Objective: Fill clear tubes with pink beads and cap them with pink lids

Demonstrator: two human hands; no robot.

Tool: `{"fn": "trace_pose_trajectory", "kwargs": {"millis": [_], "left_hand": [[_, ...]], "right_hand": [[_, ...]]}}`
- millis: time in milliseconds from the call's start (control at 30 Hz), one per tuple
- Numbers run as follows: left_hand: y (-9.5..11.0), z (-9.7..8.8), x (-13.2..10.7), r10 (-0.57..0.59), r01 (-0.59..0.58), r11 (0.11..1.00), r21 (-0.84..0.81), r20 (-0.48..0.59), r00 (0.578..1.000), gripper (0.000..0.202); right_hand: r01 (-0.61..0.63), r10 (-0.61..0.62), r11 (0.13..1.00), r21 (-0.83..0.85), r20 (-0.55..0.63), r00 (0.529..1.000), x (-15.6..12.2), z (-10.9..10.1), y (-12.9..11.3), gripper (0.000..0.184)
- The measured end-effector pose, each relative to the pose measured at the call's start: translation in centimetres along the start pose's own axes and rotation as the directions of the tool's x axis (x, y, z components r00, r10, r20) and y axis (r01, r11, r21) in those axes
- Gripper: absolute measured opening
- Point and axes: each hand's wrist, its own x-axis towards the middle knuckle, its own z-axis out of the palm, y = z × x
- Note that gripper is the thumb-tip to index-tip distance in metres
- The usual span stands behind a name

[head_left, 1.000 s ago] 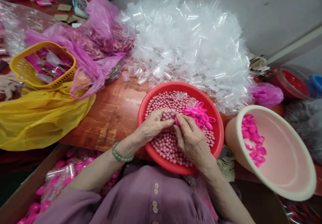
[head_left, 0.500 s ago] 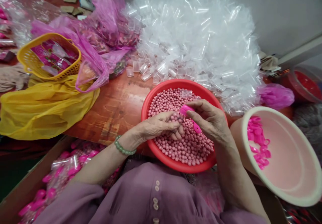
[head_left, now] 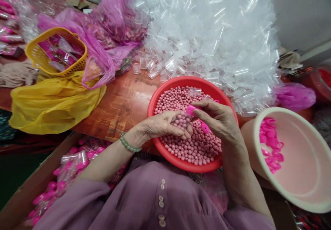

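Observation:
Over a red basin (head_left: 152, 102) of pink beads (head_left: 178, 150), my left hand (head_left: 168, 125) is closed around a clear plastic tube (head_left: 181, 120) filled with the same beads. My right hand (head_left: 217, 119) pinches a bright pink cap (head_left: 191, 110) at the tube's upper end. Whether the cap is seated on it, I cannot tell. Under the right fingers shows another pink piece (head_left: 205, 127), and whether the hand holds it is unclear. One empty clear tube (head_left: 194, 91) lies on the beads at the back of the basin.
A large heap of clear tubes (head_left: 207, 33) rises behind the basin. To the right stands a cream bucket (head_left: 305, 161) with pink caps (head_left: 270, 137). At the left are a yellow basket (head_left: 31, 50), a yellow bag (head_left: 54, 102) and a box of filled tubes (head_left: 74, 164).
The pink cap in my right hand has come to the mouth of the bead-filled tube, which shows more in my left hand. The whole view has shifted slightly.

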Motion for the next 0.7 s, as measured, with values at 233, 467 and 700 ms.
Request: {"fn": "trace_pose_trajectory", "kwargs": {"millis": [233,467,700], "left_hand": [[-0.2,-0.1,0.0,0.022,-0.022,1.000,0.021,-0.002,1.000,0.039],[-0.6,-0.1,0.1,0.054,-0.049,0.997,0.054,-0.088,0.995,0.032],[-0.5,0.1,0.2,0.058,-0.040,0.991,0.125,-0.145,0.988,0.035]], "right_hand": [[0.059,-0.055,0.996,-0.063,0.063,0.997,0.3,-0.4,0.1,0.019],[0.189,-0.103,0.939,-0.286,0.291,0.951,1.6,-2.2,-2.4,0.015],[0.211,-0.041,0.928,-0.308,0.478,0.878,3.8,-2.9,-2.6,0.019]]}}
